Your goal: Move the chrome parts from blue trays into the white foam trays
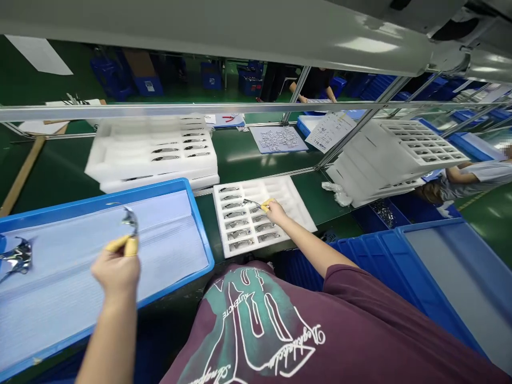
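My left hand (117,269), with yellow covers on its fingertips, is closed on a curved shiny metal part (130,220). It is above a blue tray (202,240) lined with pale sheeting. Several more shiny metal parts (19,257) lie at that tray's left end. Over a white foam tray (301,226), my right hand (276,212) pinches a slim shiny metal part (252,203) by its right end. Rows of similar parts (239,233) fill slots in the foam's left and lower middle. Whether the pinched part touches its slot I cannot tell.
Stacked foam trays with parts stand behind the blue tray (156,160) and at right (372,160). A metal rail (240,110) crosses above the bench. Blue bins (384,256) sit at my right. A co-worker's arm (472,173) shows at far right; another person's hands (316,100) are at the back.
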